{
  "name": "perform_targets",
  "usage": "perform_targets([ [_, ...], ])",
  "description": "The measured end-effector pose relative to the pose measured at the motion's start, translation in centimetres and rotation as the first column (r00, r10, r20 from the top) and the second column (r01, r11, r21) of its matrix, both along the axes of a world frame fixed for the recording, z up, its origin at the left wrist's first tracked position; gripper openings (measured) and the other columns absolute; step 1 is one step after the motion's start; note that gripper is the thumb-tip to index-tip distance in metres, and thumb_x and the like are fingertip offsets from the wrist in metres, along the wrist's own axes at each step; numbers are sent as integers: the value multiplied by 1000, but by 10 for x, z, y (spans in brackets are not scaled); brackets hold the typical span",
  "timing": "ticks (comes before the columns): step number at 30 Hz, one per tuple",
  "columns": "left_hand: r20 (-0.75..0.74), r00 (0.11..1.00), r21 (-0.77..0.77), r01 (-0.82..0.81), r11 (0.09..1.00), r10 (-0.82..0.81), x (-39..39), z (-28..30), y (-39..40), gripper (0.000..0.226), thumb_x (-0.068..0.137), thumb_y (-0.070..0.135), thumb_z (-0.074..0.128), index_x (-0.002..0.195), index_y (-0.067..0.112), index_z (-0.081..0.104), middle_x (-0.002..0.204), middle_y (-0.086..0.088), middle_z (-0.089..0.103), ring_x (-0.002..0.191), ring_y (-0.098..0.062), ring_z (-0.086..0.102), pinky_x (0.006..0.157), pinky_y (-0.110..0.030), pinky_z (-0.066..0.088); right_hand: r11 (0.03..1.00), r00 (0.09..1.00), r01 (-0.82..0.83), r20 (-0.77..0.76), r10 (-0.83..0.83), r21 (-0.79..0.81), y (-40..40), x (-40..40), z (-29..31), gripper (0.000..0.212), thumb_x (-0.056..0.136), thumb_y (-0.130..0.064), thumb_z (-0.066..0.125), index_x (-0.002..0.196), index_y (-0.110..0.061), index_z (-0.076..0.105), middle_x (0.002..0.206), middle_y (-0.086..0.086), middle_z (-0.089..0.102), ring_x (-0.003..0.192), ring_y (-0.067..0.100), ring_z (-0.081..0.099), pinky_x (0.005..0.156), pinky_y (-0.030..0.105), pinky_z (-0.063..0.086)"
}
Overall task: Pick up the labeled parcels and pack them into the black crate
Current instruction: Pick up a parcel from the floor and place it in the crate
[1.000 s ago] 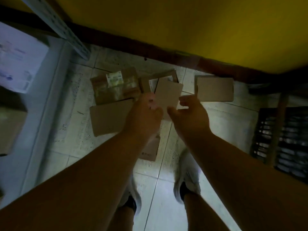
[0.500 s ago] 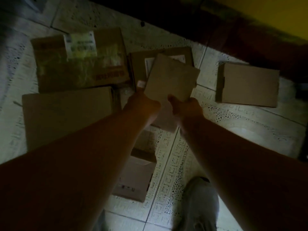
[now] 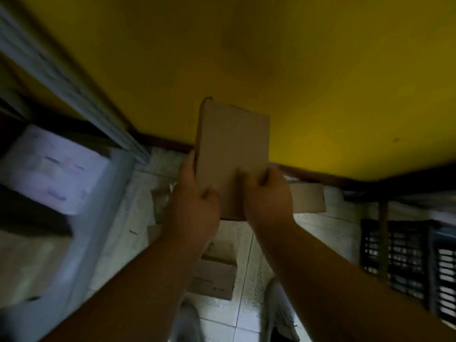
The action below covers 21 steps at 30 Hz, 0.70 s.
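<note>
Against the yellow wall: the scene is dim and partly blurred, so fine detail is hard to read.
Wall (image 3: 320,70): yellow, filling the upper half, with a dark skirting strip where it meets the pale tiled floor (image 3: 320,230).
Shelving (image 3: 61,67): a grey metal upright slants down the left side; a white parcel (image 3: 54,169) sits beside it, its markings too smeared to make out.
Black crate (image 3: 404,257): slatted, standing on the floor at the far right, well apart from both hands.
Held parcel (image 3: 232,154): a plain brown cardboard box, raised upright in front of the wall; no label shows on the face turned to the camera.
Floor parcels: one brown box (image 3: 214,277) lies between the arms near the feet, another (image 3: 308,197) just behind the right hand.
Left hand (image 3: 195,201): fingers curled round the box's left edge and lower corner.
Right hand (image 3: 266,193): thumb on the front face, fingers wrapped behind the right edge.
Step in hand: judging by the pose, pick-up is done and the box is up off the floor, ready to carry.
Next move: likely a swing rightward and down to the crate, keeping both grips firm until the box is over the opening.
</note>
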<state>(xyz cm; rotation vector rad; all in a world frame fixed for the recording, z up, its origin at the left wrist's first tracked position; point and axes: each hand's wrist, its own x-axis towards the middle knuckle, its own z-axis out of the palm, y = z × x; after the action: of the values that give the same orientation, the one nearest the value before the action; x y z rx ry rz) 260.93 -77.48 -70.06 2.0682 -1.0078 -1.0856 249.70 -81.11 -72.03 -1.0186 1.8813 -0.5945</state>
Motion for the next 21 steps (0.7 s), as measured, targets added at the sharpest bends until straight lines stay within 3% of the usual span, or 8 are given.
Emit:
perform_targets([
  [5,49,999,-236,4,972,8,24,213,25,70,96,25,58,148,50,18,145,7,47,103,-9,52,70,-18,42,947,996,-79,-65,61,-312,32,15,219,55,89,-48,62,137,-24,48,113,-10,41,87,-1,48,79,20,43],
  [10,-25,999,-426,8,905,-20,33,353,66,72,95,24,60,148,49,17,149,5,44,122,-12,54,87,-23,50,882,995,-87,-88,52,-464,68,22,366,61,88,-48,62,142,-24,45,120,-6,45,103,7,49,93,35,51],
  [13,6,1000,-492,20,870,-20,45,400,92,73,93,27,63,145,51,17,147,3,45,118,-13,56,78,-19,50,836,995,-92,-73,62,-540,94,31,413,65,89,-49,61,145,-23,41,127,-4,46,107,7,50,94,36,53],
  [17,32,999,-565,20,825,-2,68,442,118,70,87,40,63,140,56,21,134,8,53,100,-7,62,71,-27,57,785,993,-109,-27,117,-610,112,49,449,67,90,-49,60,148,-23,40,130,-3,48,111,8,53,96,37,54],
  [21,-190,982,-605,-121,787,5,83,472,137,67,77,47,63,138,51,35,118,20,62,95,6,65,70,-19,57,747,979,-111,56,195,-656,126,66,474,76,93,-48,61,155,-20,29,142,-4,44,122,8,49,103,39,50],
])
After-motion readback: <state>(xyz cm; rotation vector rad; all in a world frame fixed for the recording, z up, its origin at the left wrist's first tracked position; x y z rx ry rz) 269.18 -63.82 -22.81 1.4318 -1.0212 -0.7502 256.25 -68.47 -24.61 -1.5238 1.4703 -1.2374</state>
